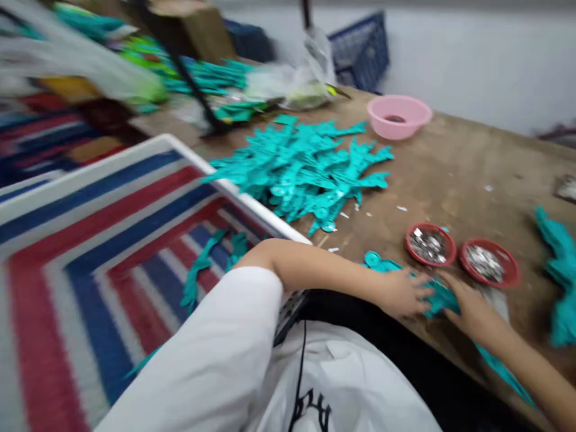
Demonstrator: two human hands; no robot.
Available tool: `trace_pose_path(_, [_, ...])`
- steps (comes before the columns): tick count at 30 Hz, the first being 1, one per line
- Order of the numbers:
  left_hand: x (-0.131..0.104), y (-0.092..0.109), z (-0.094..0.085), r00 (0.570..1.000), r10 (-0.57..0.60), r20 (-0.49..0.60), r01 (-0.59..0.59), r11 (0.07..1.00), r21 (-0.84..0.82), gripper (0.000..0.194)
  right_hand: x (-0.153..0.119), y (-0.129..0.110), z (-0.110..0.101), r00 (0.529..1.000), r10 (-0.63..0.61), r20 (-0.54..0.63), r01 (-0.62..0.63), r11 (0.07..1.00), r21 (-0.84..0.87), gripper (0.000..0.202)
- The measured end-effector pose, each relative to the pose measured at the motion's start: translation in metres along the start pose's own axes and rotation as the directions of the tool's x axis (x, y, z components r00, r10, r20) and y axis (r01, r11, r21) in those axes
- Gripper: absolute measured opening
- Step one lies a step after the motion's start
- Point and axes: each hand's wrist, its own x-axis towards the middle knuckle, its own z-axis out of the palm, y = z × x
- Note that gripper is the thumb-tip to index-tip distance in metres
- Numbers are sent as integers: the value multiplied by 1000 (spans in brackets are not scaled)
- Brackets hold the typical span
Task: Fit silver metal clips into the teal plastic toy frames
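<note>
My left hand (pixel 405 293) reaches across from the left, its fingers stretched out and apart over a teal flat cut-out piece (pixel 440 300) on the table. From the right, my right hand (pixel 472 306) touches the same piece, thumb and fingers apart on either side of it. Motion blurs the fingertips. Another teal part (pixel 380 263) with a round end shows behind my left wrist, and a teal strip (pixel 506 373) lies under my right forearm. Just beyond my hands stand a red bowl (pixel 431 245) and a second red bowl (pixel 490 263), both holding small shiny metal bits.
A large heap of teal pieces (pixel 306 165) lies on the brown table (pixel 486 174). Behind it sits a pink basin (pixel 399 123). At left is a white-rimmed bin with striped lining (pixel 81 258), a few teal pieces inside. More teal pieces (pixel 560 279) lie at right.
</note>
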Motion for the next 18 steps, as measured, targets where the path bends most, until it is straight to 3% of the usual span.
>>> trace_pose_path(2, [11, -13, 13, 980, 104, 169, -95, 994, -60, 70, -2, -4, -14, 999, -17, 29, 20, 994, -108, 79])
trace_pose_path(4, [21, -28, 20, 952, 121, 281, -98, 991, -93, 90, 8, -11, -38, 998, -59, -5, 57, 976, -210, 68])
trace_pose_path(8, [27, -34, 11, 920, 121, 373, -74, 988, -137, 87, 49, -23, -73, 998, 14, -65, -35, 942, -335, 54])
trace_pose_path(10, [25, -30, 0, 908, 96, 409, -37, 988, -151, 83, 76, -27, -75, 996, 81, -29, -86, 907, -412, 49])
trace_pose_path(14, [20, -26, -14, 863, 15, 505, 72, 986, -152, 86, 126, -32, -61, 993, 89, 81, -37, 868, -496, 51])
trace_pose_path(18, [20, -30, -22, 833, -19, 553, 108, 986, -128, 82, 151, -28, -49, 988, 131, 84, -62, 827, -559, 49])
